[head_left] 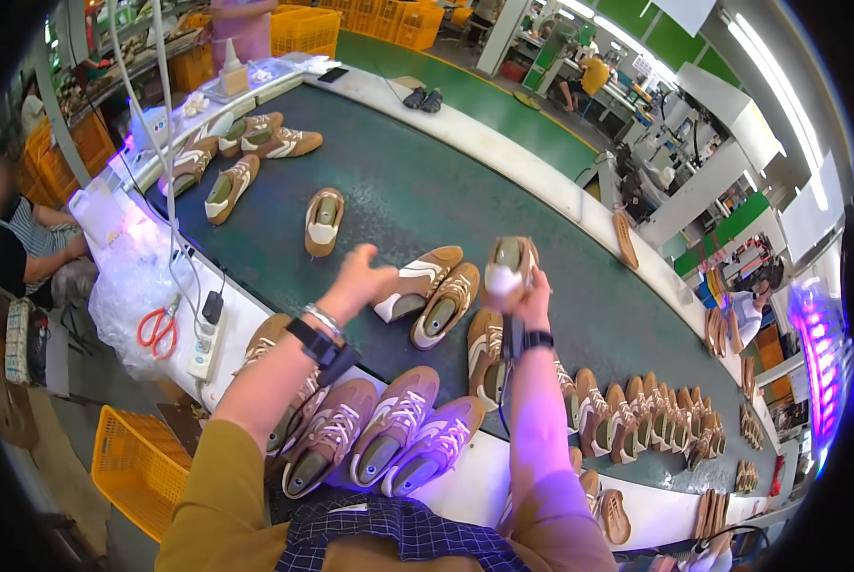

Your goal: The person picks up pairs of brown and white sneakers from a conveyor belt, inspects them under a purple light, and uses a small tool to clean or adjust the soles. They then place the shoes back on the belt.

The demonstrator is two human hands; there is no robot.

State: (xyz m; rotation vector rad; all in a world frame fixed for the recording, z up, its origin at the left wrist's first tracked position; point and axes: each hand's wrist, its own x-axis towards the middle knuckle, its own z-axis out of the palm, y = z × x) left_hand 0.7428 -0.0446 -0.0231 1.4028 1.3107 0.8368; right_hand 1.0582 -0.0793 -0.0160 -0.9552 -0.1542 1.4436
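Observation:
My right hand grips a brown-and-white sneaker, held upright above the dark green conveyor belt. A thin dark tool juts down from the same hand along my wrist. My left hand hovers over the belt with fingers loosely curled, holding nothing, right beside two sneakers lying on the belt. Below my forearms several more brown sneakers sit in a row at the belt's near edge.
More sneakers lie farther up the belt and crowd the right end. Red scissors and a power strip rest on the white ledge. A yellow crate stands at lower left. A seated person is at left.

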